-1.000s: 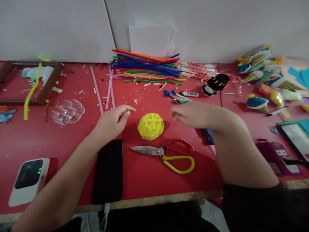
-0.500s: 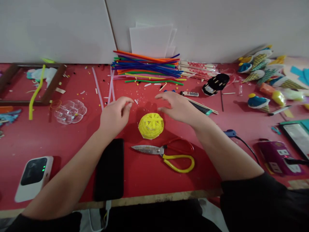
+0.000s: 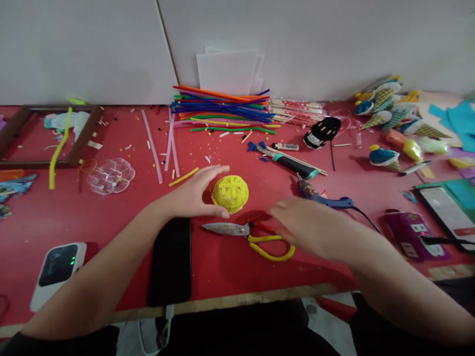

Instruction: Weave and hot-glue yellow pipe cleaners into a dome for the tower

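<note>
Yellow strips, apparently fuzzy chenille, cover a small round dome-shaped piece [image 3: 230, 194], which sits crown up on a red smooth-topped table [image 3: 230, 272] between the two hands. Left hand [image 3: 193, 195]: thumb and fingers spread apart, curved about the dome's left side; whether skin meets the strips cannot be confirmed. Right hand [image 3: 304, 220]: blurred, fingers seemingly bent, above the handles of large metal scissors [image 3: 243, 229], one handle red, one yellow; whether it grips anything cannot be told. For sound handling, it is judged that the left hand should steady the dome low at its rim with light, even pressure, since the bands look soft and could shift or flatten; the pointed scissors, lying just on its near side, warrant care. Construction noted: strips cross over the crown, with rounds beneath. A short straight yellow strip [image 3: 184, 177] lies beyond the left hand. Further off are a corded blue glue gun [image 3: 332, 201], a slim black-and-green-handled tool [image 3: 299, 167] and a loose stack of thin multicoloured fuzzy stems [image 3: 222, 104].
</note>
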{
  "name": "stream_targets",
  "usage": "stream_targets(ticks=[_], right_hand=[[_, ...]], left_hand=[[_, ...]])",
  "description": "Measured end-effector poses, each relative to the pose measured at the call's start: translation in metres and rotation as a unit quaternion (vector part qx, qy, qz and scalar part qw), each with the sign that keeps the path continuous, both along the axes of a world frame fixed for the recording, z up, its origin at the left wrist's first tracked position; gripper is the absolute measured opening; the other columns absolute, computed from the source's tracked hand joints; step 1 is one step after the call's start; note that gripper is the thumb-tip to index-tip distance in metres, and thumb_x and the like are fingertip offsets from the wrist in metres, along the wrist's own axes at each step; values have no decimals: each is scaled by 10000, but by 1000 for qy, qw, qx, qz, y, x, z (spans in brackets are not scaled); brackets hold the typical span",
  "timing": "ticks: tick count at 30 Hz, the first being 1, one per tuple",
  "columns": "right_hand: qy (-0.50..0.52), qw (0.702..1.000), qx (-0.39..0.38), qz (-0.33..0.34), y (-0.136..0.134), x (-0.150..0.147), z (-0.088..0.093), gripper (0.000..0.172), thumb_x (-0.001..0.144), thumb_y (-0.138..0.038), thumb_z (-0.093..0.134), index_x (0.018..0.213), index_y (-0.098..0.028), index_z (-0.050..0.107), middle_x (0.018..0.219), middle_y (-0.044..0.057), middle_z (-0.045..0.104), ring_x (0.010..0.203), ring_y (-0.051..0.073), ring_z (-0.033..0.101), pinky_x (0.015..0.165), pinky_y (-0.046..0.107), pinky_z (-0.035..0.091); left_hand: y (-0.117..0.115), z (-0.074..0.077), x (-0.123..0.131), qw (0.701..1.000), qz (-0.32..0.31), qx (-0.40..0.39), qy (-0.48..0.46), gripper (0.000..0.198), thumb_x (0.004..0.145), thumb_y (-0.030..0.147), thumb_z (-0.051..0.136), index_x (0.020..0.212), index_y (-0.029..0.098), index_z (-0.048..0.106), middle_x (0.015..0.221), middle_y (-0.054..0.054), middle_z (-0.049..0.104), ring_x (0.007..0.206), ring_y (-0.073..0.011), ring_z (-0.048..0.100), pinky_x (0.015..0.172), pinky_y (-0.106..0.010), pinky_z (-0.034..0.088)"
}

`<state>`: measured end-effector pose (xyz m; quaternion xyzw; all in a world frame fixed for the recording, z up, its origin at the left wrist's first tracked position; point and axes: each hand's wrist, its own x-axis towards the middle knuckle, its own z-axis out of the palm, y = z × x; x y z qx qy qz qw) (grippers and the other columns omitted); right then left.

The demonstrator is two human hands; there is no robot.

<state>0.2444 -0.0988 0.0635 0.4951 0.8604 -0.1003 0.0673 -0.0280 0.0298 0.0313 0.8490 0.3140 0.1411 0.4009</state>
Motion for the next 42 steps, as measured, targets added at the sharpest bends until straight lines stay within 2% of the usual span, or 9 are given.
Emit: stream_targets(ticks=[2, 6, 12, 15, 18, 22, 26, 31, 42], right_hand=[[-8, 1000, -4, 12, -18, -7, -11, 197, 816, -40, 570, 919, -167, 681, 959, 94, 729, 864, 267, 688, 783, 401, 563], [25, 996, 79, 22, -33, -17, -31, 319, 721, -15, 570, 1001, -129, 673, 992, 117, 716, 903, 284, 686, 837, 429, 598], [117, 979, 155, -59, -48, -4, -50, 186, 770, -90, 580, 940, -160, 609, 855, 80, 696, 681, 205, 670, 602, 309, 553], [201, 958, 187, -86, -56, 6, -50, 55, 896, -228, 574, 927, -188, 553, 775, 34, 654, 599, 148, 612, 542, 251, 490], [246, 941, 202, -117, -58, 8, -40, 179, 971, -354, 551, 882, -212, 488, 679, -26, 544, 530, 108, 511, 490, 218, 413], [224, 939, 232, -123, -51, 2, -30, 289, 1003, -468, 497, 857, -223, 451, 708, -10, 517, 565, 128, 489, 510, 244, 403], [191, 946, 228, -129, -45, -4, -33, 310, 1004, -470, 464, 802, -246, 392, 687, -14, 484, 534, 133, 437, 491, 258, 358], [185, 954, 189, -140, -44, -7, -34, 294, 997, -471, 457, 816, -246, 406, 683, -9, 493, 528, 141, 427, 496, 267, 327], [161, 961, 173, -140, -42, -10, -35, 361, 1010, -526, 430, 837, -213, 479, 716, 27, 541, 567, 159, 515, 518, 263, 368]], left_hand=[[-5, -5, 4, 1000, 5, -10, -9, 976, 685, 659, 833, 1488, 231, 482, 1559, -163, 522, 1439, -369, 506, 1210, -553, 399], [-10, -11, 10, 998, 32, -18, -50, 861, 708, 588, 847, 1433, 246, 533, 1476, -124, 606, 1354, -343, 593, 1158, -524, 473], [-16, -21, 7, 977, 104, 98, -161, 739, 761, 474, 844, 1395, 243, 541, 1397, -126, 637, 1278, -312, 639, 1098, -495, 528], [-20, -21, 4, 944, 149, 223, -195, 754, 767, 427, 855, 1423, 284, 513, 1377, -109, 632, 1264, -302, 628, 1087, -515, 534], [-24, -20, 3, 916, 143, 311, -209, 749, 777, 370, 860, 1436, 308, 509, 1339, -116, 631, 1245, -299, 626, 1058, -518, 560], [-26, -21, 4, 893, 85, 380, -224, 654, 853, 448, 789, 1436, 319, 524, 1302, -118, 603, 1247, -313, 630, 1028, -542, 590], [-30, -25, 4, 891, 82, 384, -228, 578, 927, 518, 684, 1461, 406, 494, 1327, -91, 581, 1279, -301, 603, 1050, -548, 584], [-38, -22, 2, 922, 97, 311, -209, 555, 918, 510, 696, 1437, 465, 505, 1368, -74, 571, 1344, -322, 555, 1092, -590, 544], [-42, -20, 2, 934, 109, 287, -183, 427, 910, 527, 682, 1317, 430, 595, 1353, -69, 572, 1341, -315, 545, 1110, -608, 523]])
